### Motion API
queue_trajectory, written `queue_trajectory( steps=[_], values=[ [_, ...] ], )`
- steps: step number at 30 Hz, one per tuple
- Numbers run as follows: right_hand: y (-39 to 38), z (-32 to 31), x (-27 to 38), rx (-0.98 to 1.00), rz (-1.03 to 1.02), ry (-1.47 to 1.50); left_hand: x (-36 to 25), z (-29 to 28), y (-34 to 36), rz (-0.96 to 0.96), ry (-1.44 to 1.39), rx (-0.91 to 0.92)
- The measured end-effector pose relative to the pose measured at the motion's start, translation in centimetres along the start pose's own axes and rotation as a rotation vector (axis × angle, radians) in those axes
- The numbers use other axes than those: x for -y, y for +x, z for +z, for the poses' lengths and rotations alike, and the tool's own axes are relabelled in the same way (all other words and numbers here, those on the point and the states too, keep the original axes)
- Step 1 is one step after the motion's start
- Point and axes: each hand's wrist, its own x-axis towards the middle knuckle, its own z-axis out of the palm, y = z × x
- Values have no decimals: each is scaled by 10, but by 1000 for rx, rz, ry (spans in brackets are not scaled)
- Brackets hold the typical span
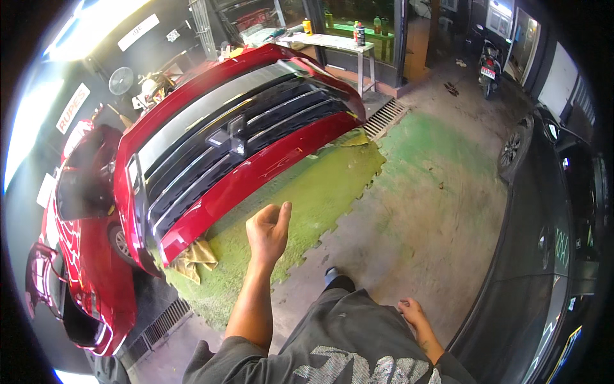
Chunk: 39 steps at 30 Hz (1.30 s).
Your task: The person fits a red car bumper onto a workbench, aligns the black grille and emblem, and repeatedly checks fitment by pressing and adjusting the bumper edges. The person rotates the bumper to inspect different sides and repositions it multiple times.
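You have the big red vehicle panel (259,131), with its dark, slatted middle and silvery strips, ahead of you and to your left, just beyond the green mat (320,205) whose far side runs along its lower edge. Its long axis slants from near left to far right, the strips running the same way, and its broad face, bearing a three-pointed emblem (234,134), looks toward you. Your left hand (265,232) is raised in front of you, in line with the mat and apart from the panel; its fingers are curled in and the thumb stands up, with nothing visible in its hold, though you cannot tell what the palm hides. Your right hand (412,312) hangs low by your side over the bare floor (441,249), fingers loosely bent and partly open, with nothing seen in them. One yellowish cloth (197,259) lies at the panel's near left end, another (359,138) by its far right end. A red car (109,275) stands to your left, a dark car (527,256) to your right, and a pale surface (332,42) carries bottles (361,34) beyond the panel.
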Motion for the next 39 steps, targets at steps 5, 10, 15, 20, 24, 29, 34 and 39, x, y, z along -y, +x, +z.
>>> queue_trajectory(
  steps=[5,10,15,20,24,29,34,39],
  values=[
    [16,-23,91,96,-89,119,-7,104,31,-266,-380,186],
    [63,-108,147,-12,-74,157,13,219,52,-499,-716,482],
    [128,-194,170,-214,-68,22,5,302,96,-629,-709,704],
    [193,-231,257,-214,-196,111,5,343,152,-623,-752,638],
    [244,-213,372,-79,-324,92,18,337,158,-806,-768,582],
    [303,-178,526,126,-605,-167,38,341,148,-908,-774,418],
    [350,-138,689,251,-946,-243,16,365,181,-938,-920,141],
    [417,-83,758,665,-1107,-377,10,420,224,-911,-1185,-314]
  ],
)
